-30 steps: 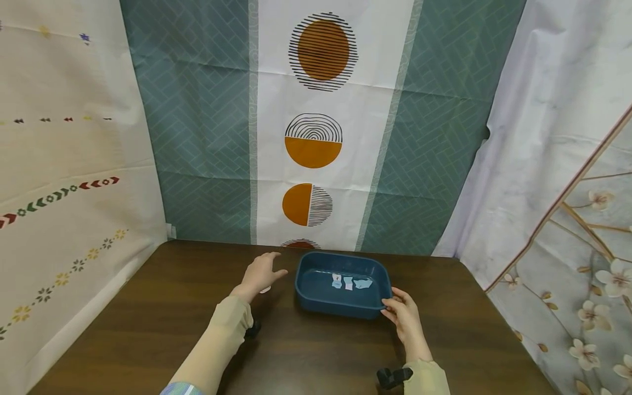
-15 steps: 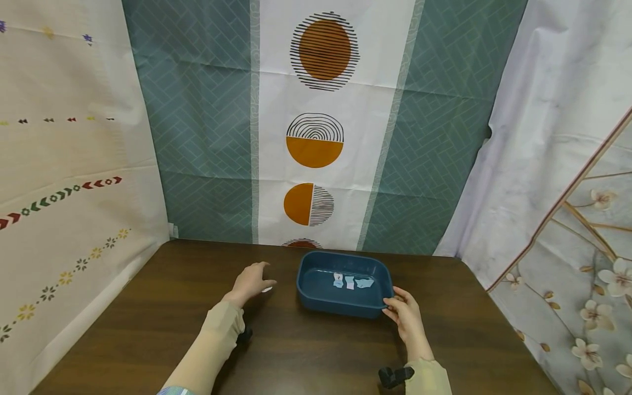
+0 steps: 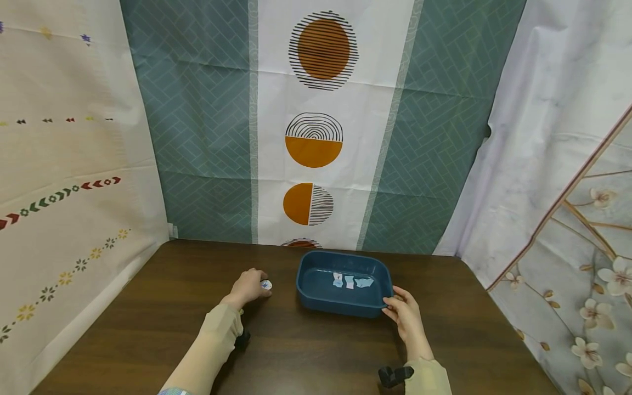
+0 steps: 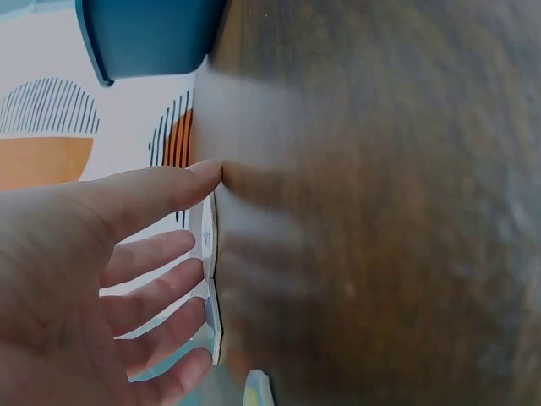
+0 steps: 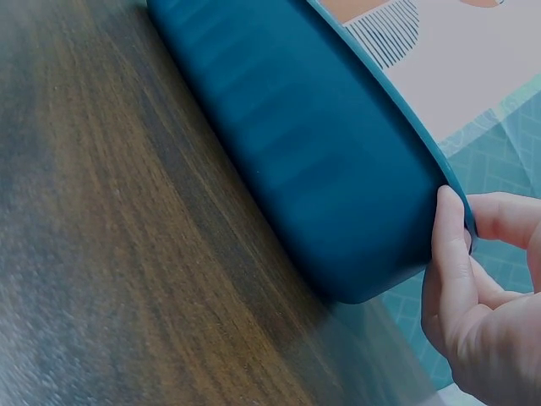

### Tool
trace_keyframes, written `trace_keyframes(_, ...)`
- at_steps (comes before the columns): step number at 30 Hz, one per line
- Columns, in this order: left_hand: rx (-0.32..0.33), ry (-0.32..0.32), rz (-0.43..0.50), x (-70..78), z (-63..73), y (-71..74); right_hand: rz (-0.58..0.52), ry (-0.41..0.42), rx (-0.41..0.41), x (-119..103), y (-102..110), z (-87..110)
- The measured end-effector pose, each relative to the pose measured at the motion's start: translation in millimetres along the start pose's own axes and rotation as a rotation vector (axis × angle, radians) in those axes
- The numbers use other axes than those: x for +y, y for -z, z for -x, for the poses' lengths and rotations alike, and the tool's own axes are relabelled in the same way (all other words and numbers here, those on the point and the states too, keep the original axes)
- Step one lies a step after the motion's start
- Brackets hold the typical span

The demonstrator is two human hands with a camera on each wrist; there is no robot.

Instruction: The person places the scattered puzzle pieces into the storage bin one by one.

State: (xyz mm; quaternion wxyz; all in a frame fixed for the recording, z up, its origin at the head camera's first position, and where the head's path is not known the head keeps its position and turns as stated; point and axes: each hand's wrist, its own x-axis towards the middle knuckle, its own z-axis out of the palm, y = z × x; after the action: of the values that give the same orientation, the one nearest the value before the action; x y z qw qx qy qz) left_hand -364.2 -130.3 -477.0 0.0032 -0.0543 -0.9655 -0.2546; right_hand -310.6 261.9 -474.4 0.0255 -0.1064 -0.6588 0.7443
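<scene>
My left hand [image 3: 248,286] is low over the table, left of a dark blue plastic tub [image 3: 340,308]. A small flat white piece with a blue mark [image 3: 266,285] shows between its thumb and fingers. In the left wrist view the fingers [image 4: 152,292] are spread, with thin pale pieces [image 4: 216,317] edge-on at their tips. My right hand [image 3: 405,315] pinches the tub's near right corner, thumb and fingertips on either side of the rim [image 5: 456,194]. Several flat pale blue and white pieces [image 3: 349,282] lie inside the tub.
The brown wooden table [image 3: 316,351] runs up to a green and white patterned curtain [image 3: 316,109] behind the tub. Patterned cloths hang at left [image 3: 74,219] and right [image 3: 553,164]. In the left wrist view a small pale piece [image 4: 258,389] lies below the fingers.
My left hand has moved left and lower, away from the tub, and its fingers have come round the small white piece, whose blue mark now shows. The right hand keeps its hold on the tub.
</scene>
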Motion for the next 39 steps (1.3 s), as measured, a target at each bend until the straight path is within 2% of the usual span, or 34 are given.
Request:
trace_keyframes(22,0.026,-0.013,0.013,-7.3,-0.3,-1.9,-0.001,0.0,0.0,2,1,-2.7)
trace_keyframes(32,0.015,-0.023,-0.009,-3.0,-0.5,1.4,0.001,-0.005,0.008,1,1,-1.9)
trace_keyframes(39,0.033,-0.043,-0.006,6.0,-3.5,6.9,-0.001,-0.008,0.012,0,1,-0.6)
